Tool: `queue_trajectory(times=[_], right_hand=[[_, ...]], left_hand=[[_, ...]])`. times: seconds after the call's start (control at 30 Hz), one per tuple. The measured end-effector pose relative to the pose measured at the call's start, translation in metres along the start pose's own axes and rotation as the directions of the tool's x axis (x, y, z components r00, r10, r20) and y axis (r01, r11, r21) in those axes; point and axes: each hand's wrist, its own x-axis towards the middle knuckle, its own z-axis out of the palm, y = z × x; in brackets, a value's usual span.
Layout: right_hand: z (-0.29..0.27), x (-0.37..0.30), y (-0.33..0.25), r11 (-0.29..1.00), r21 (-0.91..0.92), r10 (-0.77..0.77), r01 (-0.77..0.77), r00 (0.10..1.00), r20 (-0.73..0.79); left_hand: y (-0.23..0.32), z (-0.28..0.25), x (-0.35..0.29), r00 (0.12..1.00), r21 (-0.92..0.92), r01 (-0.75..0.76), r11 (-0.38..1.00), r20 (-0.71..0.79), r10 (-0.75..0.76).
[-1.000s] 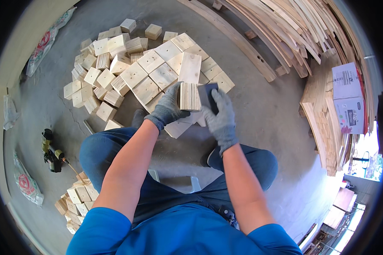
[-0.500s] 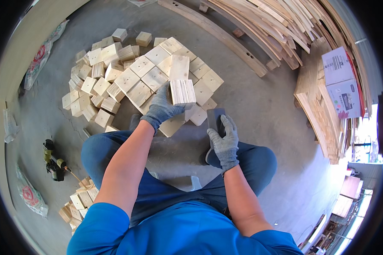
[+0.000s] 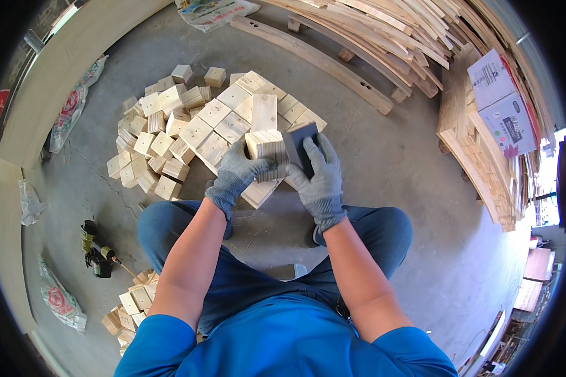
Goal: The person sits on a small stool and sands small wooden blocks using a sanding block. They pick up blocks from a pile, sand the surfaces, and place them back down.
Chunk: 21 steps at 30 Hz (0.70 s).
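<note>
My left hand [image 3: 238, 173], in a grey knit glove, grips a wooden block [image 3: 265, 146] with striped grain on its side. In my right hand [image 3: 322, 182], also gloved, is a dark grey sanding block [image 3: 302, 143], flat and rectangular. Its lower left edge is right beside the wooden block's right side; whether they touch I cannot tell. Just beyond my hands lies a tight layer of square wooden blocks [image 3: 215, 113], with a longer wood piece [image 3: 264, 112] resting on top. My left fingertips are partly hidden behind the held block.
Loose wooden blocks [image 3: 146, 143] are heaped to the left. A black and yellow power tool [image 3: 97, 256] lies on the concrete floor near more blocks [image 3: 131, 305]. Printed sacks [image 3: 61, 295] line the left wall. Long planks [image 3: 358, 38] and a cardboard box [image 3: 503, 103] are at the right.
My right hand has moved up and left, bringing the sanding block beside the wooden block. The wooden block has turned and shifted slightly nearer to me in my left hand.
</note>
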Motion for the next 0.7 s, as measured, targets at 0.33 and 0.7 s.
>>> queue_trajectory(times=[0.33, 0.7], right_hand=[[-0.03, -0.073, 0.036, 0.983, -0.115, 0.159, -0.146, 0.98, 0.119], [-0.001, -0.071, 0.057, 0.948, 0.034, 0.307, -0.318, 0.934, 0.182]], left_hand=[[-0.046, -0.001, 0.015, 0.987, -0.401, 0.155, 0.903, 0.093, -0.128], [-0.076, 0.012, 0.042, 0.993, 0.075, 0.113, 0.991, -0.047, -0.11]])
